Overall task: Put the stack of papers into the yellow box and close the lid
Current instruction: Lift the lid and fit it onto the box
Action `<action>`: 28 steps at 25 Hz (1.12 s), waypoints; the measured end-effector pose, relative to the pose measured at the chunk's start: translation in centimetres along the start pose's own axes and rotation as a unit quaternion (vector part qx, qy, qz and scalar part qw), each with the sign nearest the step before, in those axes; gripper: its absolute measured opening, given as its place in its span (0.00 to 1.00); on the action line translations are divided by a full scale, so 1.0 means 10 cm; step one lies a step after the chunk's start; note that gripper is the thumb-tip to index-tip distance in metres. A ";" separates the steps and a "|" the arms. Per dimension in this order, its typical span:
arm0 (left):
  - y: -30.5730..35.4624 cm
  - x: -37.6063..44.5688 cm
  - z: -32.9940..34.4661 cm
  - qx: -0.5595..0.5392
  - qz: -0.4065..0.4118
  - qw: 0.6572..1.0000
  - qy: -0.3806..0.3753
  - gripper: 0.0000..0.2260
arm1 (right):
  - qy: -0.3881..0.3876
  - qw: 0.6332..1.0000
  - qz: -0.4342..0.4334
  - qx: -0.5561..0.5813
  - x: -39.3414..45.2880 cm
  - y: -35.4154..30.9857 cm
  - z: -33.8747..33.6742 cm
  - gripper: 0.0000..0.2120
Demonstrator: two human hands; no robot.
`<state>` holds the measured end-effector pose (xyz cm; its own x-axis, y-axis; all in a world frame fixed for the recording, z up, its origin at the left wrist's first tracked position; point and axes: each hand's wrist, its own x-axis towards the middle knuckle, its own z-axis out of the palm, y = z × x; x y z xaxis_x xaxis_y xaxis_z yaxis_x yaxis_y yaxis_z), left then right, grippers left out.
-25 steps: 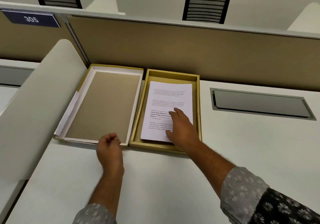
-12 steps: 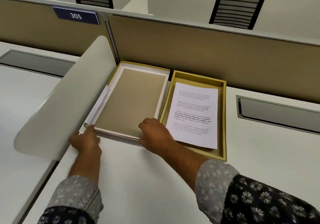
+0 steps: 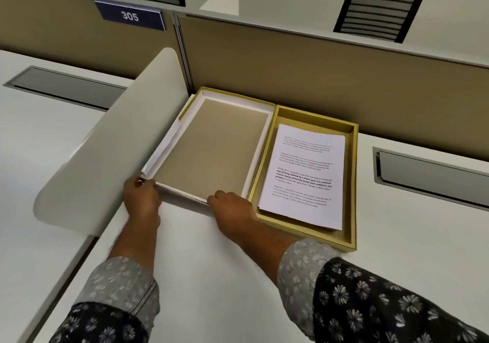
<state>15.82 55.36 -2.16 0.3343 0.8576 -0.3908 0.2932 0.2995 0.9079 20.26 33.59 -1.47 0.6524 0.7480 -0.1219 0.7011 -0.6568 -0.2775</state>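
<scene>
A single head-worn view looks forward and steeply down over the white counter [image 3: 206, 263], close enough that both forearms enter from the bottom edge (wide-angle, so lines bow), and faces the tan partition [image 3: 317, 72] at the counter's far side.

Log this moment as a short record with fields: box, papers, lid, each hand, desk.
box: yellow box open on the desk, by the partition
papers: stack of papers lying flat inside the box
lid: lid off, inside facing up, left of the box and touching it
left hand: left hand gripping the lid's near left corner
right hand: right hand on the lid's near edge, close to the box
desk: white desk
</scene>
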 end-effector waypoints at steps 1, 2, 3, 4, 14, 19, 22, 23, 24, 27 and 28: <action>0.07 -0.05 -0.01 -0.033 -0.002 0.999 -0.002 0.12 | 0.010 1.000 -0.003 0.009 0.00 -0.01 -0.02 0.18; 0.17 -0.12 -0.02 -0.067 0.001 0.998 -0.007 0.14 | 0.021 1.000 -0.006 0.018 0.00 -0.02 -0.03 0.19; 0.27 -0.20 -0.02 -0.099 0.014 0.995 -0.011 0.14 | 0.032 0.999 -0.008 0.027 0.00 -0.03 -0.05 0.20; 0.38 -0.28 -0.02 -0.121 0.036 0.992 -0.015 0.15 | 0.045 0.998 -0.007 0.034 0.00 -0.05 -0.07 0.21; 0.92 -1.66 0.30 -0.029 0.424 0.898 -0.109 0.19 | 0.141 0.951 0.113 0.251 -0.40 0.10 -0.46 0.10; 0.65 -2.19 0.52 0.092 0.552 0.814 -0.154 0.21 | 0.183 0.701 0.209 0.657 -0.82 0.36 -1.15 0.18; 0.48 -2.49 0.61 0.157 0.607 0.761 -0.168 0.19 | 0.194 0.544 0.240 0.780 -0.96 0.58 -1.70 0.25; 0.43 -2.59 0.65 0.173 0.620 0.747 -0.169 0.19 | 0.190 0.551 0.244 0.775 -1.01 0.65 -1.84 0.28; 0.38 -2.68 0.69 0.185 0.631 0.733 -0.171 0.19 | 0.189 0.573 0.255 0.755 -1.05 0.71 -1.94 0.30; 0.22 -2.83 0.82 0.210 0.658 0.694 -0.205 0.25 | 0.205 0.629 0.303 0.686 -1.16 0.88 -2.00 0.30; 0.17 -2.81 0.83 0.214 0.645 0.698 -0.226 0.28 | 0.219 0.629 0.315 0.676 -1.20 0.93 -1.98 0.30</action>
<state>14.37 28.28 9.09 0.7880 0.0501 0.6137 -0.3043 -0.8348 0.4589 24.68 16.62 16.27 0.9025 0.0874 -0.4217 -0.4288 0.0925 -0.8987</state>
